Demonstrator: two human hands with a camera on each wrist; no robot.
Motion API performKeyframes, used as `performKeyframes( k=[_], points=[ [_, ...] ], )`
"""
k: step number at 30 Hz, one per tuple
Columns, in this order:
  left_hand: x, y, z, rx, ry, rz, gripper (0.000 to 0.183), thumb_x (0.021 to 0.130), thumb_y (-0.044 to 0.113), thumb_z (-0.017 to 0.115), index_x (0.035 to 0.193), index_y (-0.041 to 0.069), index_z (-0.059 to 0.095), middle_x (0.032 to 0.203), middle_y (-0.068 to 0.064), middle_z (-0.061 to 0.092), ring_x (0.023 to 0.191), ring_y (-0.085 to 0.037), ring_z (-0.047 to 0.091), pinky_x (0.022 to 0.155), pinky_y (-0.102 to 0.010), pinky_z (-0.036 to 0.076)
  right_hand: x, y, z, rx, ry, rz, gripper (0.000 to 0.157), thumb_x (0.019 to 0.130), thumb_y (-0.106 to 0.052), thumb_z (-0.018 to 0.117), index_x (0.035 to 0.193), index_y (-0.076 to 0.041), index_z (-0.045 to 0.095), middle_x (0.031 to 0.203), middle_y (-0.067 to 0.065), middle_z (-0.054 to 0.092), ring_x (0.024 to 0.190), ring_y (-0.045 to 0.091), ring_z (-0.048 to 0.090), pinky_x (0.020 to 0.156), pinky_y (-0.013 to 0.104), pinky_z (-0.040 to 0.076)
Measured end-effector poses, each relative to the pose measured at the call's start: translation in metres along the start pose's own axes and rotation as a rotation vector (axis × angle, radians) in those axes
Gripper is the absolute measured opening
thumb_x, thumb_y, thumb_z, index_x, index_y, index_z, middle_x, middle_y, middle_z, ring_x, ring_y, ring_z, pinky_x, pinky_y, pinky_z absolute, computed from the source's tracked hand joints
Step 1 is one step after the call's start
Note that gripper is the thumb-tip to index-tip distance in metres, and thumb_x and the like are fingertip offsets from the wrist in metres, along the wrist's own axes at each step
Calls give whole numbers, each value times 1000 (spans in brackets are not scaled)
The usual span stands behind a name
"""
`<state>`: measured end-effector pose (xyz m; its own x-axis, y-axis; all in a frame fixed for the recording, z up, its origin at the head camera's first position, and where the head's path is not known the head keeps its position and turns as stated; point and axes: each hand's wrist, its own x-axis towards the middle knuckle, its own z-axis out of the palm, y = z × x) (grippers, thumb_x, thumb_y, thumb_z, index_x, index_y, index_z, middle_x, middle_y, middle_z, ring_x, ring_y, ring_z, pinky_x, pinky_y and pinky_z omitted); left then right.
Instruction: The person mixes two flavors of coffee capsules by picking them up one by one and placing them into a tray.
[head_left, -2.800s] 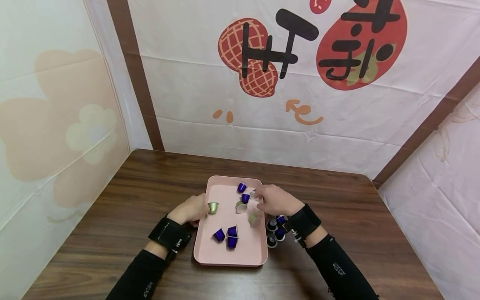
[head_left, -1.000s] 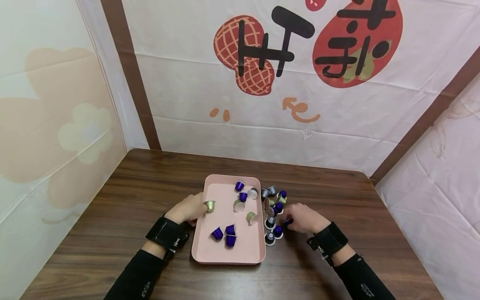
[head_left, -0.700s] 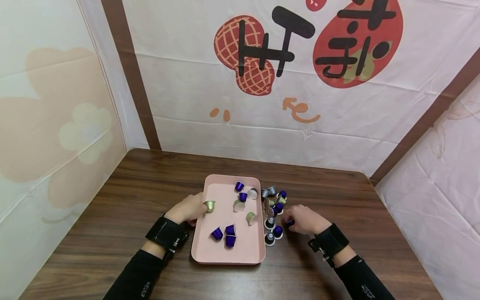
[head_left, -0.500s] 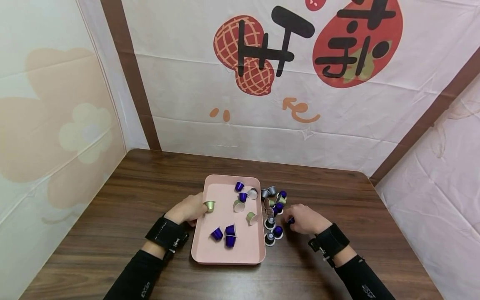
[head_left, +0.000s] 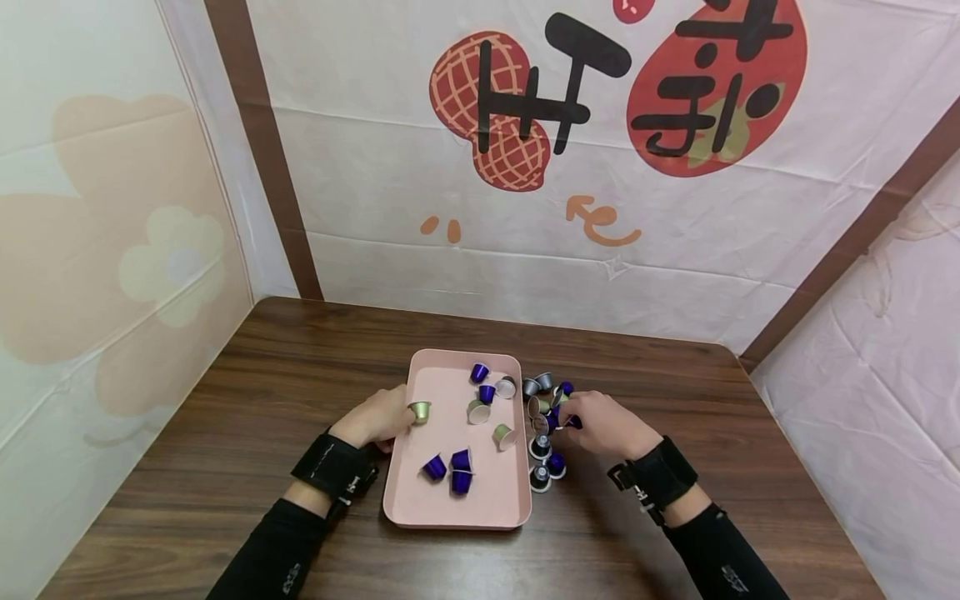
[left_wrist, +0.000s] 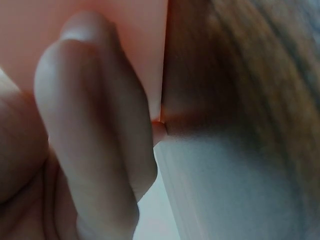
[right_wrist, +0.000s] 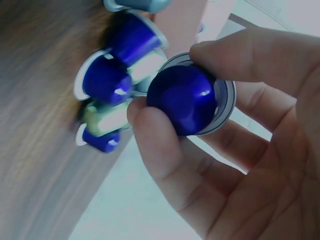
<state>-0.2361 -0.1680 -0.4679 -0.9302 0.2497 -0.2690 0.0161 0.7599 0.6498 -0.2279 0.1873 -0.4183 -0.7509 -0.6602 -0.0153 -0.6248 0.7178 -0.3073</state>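
Note:
My right hand [head_left: 609,427] pinches a blue coffee capsule [right_wrist: 181,100] between thumb and fingers, its domed end facing the right wrist camera. Close beside it is a cluster of blue, green, grey and black capsules, among them a black capsule [head_left: 540,477] standing on its rim. At the left side of the pink tray [head_left: 491,508], my left hand [head_left: 378,417] grips the rim with bent fingers. Right by those fingertips, inside the tray, is a light green capsule [head_left: 421,412]. Fingers largely cover the tray wall in the left wrist view.
Several capsules lie scattered in the tray, including a blue capsule [head_left: 433,467] near the front and a grey-white capsule [head_left: 506,387] near the back right. The tray stands on a brown wooden table [head_left: 300,358], with a white printed curtain [head_left: 375,167] behind.
My right hand has gone from over the tray's right side to the capsules beside it, then shifted slightly away from me with the blue capsule. My left hand stays at the rim.

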Motion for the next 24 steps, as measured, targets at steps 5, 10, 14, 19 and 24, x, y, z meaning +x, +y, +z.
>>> performKeyframes(
  k=[5, 10, 14, 19, 24],
  points=[
    [-1, 0, 0, -1, -2, -1, 16, 88, 7, 49, 102, -1, 48, 66, -10, 57, 42, -18, 56, 37, -29, 49, 8, -11, -6, -21, 31, -58, 11, 83, -1, 61, 85, -10, 67, 83, -3, 54, 69, 9, 46, 57, 23, 41],
    [0, 2, 0, -1, 1, -7, 15, 88, 7, 49, 101, -1, 48, 66, -10, 57, 41, -17, 56, 37, -29, 49, 16, -21, -8, -37, 52, -91, 12, 85, -5, 60, 82, -15, 66, 83, -4, 55, 66, 7, 46, 56, 21, 42],
    [1, 1, 1, -1, 2, -11, 15, 88, 8, 49, 100, -1, 48, 66, -10, 57, 40, -17, 55, 37, -30, 49, 23, -29, -7, -29, 46, -105, 11, 86, -6, 60, 82, -15, 66, 82, -6, 53, 64, 6, 46, 55, 21, 43],
    [1, 0, 1, -1, 1, -10, 14, 88, 8, 49, 99, -1, 48, 66, -10, 57, 40, -18, 55, 37, -30, 49, 31, -41, -6, -32, 7, -113, 9, 88, -8, 59, 88, -11, 68, 81, -6, 52, 64, 7, 45, 55, 21, 41],
    [1, -1, 0, -1, 3, -9, 18, 88, 8, 49, 102, -3, 48, 67, -10, 57, 41, -18, 56, 37, -30, 49, 40, -51, -2, -32, -29, -139, 7, 88, -10, 63, 92, -10, 68, 88, -4, 58, 70, 7, 49, 60, 20, 45]
  ],
)
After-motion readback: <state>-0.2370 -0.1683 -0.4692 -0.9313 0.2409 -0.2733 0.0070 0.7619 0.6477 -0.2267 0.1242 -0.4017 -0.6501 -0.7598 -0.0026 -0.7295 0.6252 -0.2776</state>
